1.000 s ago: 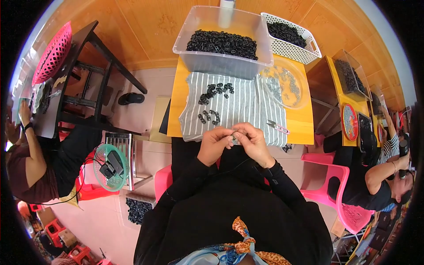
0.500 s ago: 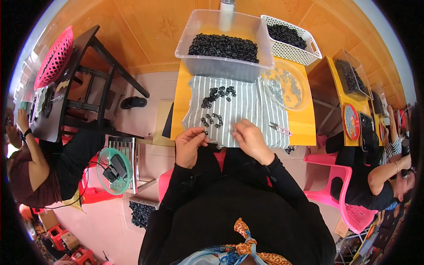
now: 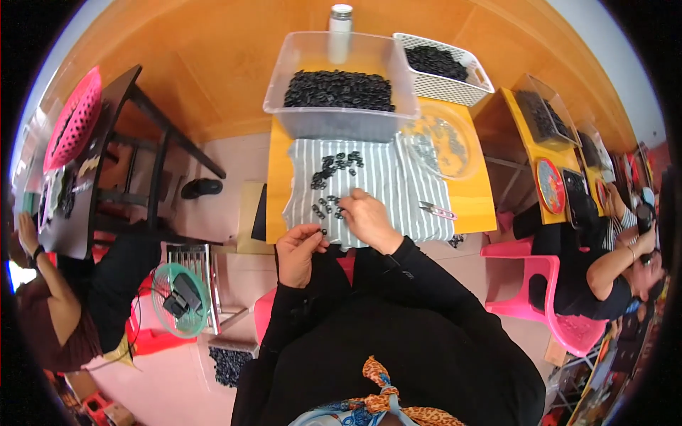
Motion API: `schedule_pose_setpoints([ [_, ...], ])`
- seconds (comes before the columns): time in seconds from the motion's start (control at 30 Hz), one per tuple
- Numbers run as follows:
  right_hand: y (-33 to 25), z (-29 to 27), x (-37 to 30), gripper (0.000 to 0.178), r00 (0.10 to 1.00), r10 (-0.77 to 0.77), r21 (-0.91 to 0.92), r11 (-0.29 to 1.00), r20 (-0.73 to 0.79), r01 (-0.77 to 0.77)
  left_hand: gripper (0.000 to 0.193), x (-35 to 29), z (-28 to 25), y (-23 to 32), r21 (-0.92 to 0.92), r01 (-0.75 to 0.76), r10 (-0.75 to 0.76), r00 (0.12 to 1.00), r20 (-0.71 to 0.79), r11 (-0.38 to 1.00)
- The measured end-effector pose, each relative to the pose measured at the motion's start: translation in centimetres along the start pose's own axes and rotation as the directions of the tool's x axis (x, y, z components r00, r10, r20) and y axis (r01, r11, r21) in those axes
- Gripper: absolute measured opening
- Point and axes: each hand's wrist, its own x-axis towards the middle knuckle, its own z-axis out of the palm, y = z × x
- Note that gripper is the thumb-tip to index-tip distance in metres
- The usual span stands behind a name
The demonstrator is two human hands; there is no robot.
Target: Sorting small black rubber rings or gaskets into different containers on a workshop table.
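Black sleeves lead up to the two hands, which a second ago were pressed together over one small piece and have since parted. The left hand (image 3: 298, 250) sits at the near edge of the desk (image 3: 275, 177), fingers curled and pinching what looks like a small black ring; the piece is too tiny to be sure of. The right hand (image 3: 367, 219) has gone forward onto the striped cloth (image 3: 383, 177), fingertips down among the loose black rings (image 3: 334, 167) scattered just beyond it, seemingly picking up another; whether it has one pinched I cannot tell. That suggests one piece is finished and the next is being fetched. Right of that hand lie small snips (image 3: 437, 210). Further out stands a clear tub (image 3: 339, 117) heaped with black rings, a round clear dish (image 3: 442, 145) to its right, and past them a white basket (image 3: 442, 69) and a bottle (image 3: 339, 32).
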Motion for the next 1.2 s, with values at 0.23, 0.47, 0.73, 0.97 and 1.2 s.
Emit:
schedule_pose_setpoints([
  [0.23, 0.1, -0.5, -0.1, 0.014, 0.997, -0.081, -0.018, 0.997, 0.011, 0.081, 0.016, 0.0, 0.4, -0.1, 0.012, 0.007, -0.007, 1.0, 0.004, 1.0],
  [0.47, 2.0, 0.2, -0.4, 0.006, 1.0, 0.029, 0.194, 0.981, 0.002, -0.029, 0.015, -0.2, 0.9, 0.0, 0.016, 0.005, -0.005, 1.0, -0.008, 1.0],
  [0.73, 7.1, -6.6, -1.1, 0.012, 0.995, 0.077, 0.255, 0.965, -0.063, -0.058, 0.015, 0.5, 2.0, -0.6, 0.029, 0.012, -0.013, 1.0, 0.025, 1.0],
  [0.97, 18.7, -14.3, 1.5, 0.033, 0.976, 0.216, -0.168, 0.961, -0.04, -0.22, 0.016, 0.4, 2.2, -0.5, 0.034, 0.027, -0.029, 0.999, 0.035, 0.999],
  [1.2, 17.6, -11.9, 4.6, 0.047, 0.977, -0.024, -0.177, 0.982, 0.21, 0.062, 0.015, 0.0, 2.0, -0.4, 0.045, 0.013, -0.013, 1.0, 0.01, 0.999],
])
